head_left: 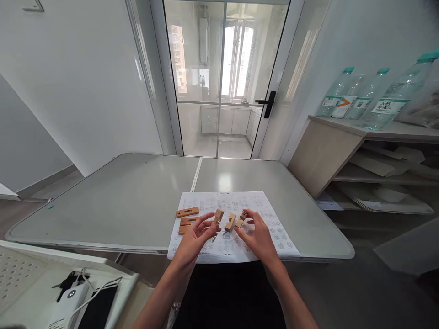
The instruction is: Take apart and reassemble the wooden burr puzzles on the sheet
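Observation:
My left hand (198, 233) pinches a small notched wooden puzzle piece (219, 214) between thumb and fingers, just above the printed sheet. On the other side my right hand (258, 234) grips a second notched wooden piece (239, 223) between thumb and forefinger. Between the hands a third wooden piece (230, 222) lies on the sheet, touched by neither. Left of my left hand are a slotted wooden bar (187, 212) and another wooden piece (184, 226), the latter partly hidden by my fingers. Under them all is the paper sheet (270, 214) with rows of line drawings.
The grey folding table (154, 192) has a seam across it. At the lower left stands a white tray (37, 265) with a white box, cable and black device. A shelf unit (329, 146) with water bottles (360, 98) is at the right. Beyond the table is a glass door (236, 82).

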A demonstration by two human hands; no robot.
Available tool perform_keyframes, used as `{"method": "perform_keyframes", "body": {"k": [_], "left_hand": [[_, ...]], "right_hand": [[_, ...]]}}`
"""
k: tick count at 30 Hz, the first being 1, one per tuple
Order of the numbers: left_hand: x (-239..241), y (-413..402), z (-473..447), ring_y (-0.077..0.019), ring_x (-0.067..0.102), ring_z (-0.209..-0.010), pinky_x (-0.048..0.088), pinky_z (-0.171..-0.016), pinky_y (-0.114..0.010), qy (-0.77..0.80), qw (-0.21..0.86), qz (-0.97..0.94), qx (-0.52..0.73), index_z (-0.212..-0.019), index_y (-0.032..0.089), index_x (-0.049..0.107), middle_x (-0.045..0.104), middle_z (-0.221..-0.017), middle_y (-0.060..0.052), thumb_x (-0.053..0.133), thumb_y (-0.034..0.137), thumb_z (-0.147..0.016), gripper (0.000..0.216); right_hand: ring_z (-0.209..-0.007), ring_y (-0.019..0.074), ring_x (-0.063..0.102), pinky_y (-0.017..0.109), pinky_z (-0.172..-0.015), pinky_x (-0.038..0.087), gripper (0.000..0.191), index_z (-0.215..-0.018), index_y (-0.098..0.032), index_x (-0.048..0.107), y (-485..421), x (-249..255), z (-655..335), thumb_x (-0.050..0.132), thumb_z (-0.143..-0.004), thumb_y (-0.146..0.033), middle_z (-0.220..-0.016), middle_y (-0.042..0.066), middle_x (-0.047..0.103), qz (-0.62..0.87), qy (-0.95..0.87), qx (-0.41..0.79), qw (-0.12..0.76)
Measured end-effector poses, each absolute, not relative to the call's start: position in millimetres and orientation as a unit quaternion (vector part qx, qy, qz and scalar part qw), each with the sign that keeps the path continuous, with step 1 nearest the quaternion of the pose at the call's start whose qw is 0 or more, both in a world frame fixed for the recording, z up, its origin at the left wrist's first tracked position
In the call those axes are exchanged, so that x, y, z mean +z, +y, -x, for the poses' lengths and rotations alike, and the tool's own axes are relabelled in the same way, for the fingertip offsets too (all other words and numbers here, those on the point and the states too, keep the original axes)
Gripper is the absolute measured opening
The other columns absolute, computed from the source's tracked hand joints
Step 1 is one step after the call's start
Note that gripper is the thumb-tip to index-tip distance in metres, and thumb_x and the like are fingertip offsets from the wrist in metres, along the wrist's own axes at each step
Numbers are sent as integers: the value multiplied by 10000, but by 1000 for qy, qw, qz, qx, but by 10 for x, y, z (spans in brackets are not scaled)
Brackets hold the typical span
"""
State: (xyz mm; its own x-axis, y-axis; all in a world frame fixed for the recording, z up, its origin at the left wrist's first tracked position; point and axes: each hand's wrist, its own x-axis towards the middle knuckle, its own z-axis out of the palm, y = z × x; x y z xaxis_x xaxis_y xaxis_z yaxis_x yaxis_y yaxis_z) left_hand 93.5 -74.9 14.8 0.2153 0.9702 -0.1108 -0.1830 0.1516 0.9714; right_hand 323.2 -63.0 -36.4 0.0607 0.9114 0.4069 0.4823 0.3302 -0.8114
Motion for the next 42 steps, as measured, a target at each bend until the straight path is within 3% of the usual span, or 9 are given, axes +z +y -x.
{"method": "perform_keyframes", "body": {"k": [7,16,26,33,37,42], "left_hand": [[227,-799,-992,-303,751,-1101,549,-1082,-541,390,642,-486,446,-1365,229,646,709,-1266,-115,835,466,-827,617],[111,-655,-1045,-291,765,-1071,578,-1024,-470,457,553,-543,437,-1335,228,623,682,-1227,-98,793,493,-852,576],[289,-773,-1195,-300,760,-1088,530,-1100,-496,430,601,-527,419,-1341,218,648,696,-1283,-109,813,464,-846,577],[444,-900,-1179,-301,729,-1156,508,-1131,-511,361,674,-509,396,-1410,251,625,675,-1302,-86,829,390,-855,607],[480,-947,-1203,-302,758,-1083,542,-1071,-519,332,693,-518,375,-1473,287,567,665,-1289,-97,828,351,-863,666],[442,-962,-1258,-287,778,-1004,545,-1058,-554,316,698,-525,371,-1547,312,466,605,-1343,-126,815,347,-879,755]], "right_hand": [[-1169,302,665,480,-957,601,559,-1348,-269,570,-794,-155,-3171,778,-865,-458,-1329,114,658,516,-627,247,529],[-1172,308,664,481,-931,599,552,-1322,-248,594,-705,-381,-3277,772,-857,-486,-1315,123,668,544,-612,254,515],[-1111,290,689,473,-991,584,553,-1304,-262,623,-885,-88,-3124,824,-827,-457,-1320,109,665,500,-578,316,562],[-1204,297,654,449,-1052,530,541,-1262,-248,633,-999,101,-3110,841,-818,-477,-1276,100,693,449,-506,457,577],[-1090,253,654,381,-964,532,434,-1181,-250,662,-1028,152,-3079,733,-899,-573,-1187,76,703,423,-476,519,569],[-724,148,519,270,-677,464,471,-868,-210,616,-1027,172,-2954,614,-946,-675,-805,-1,560,417,-438,577,549]]}}
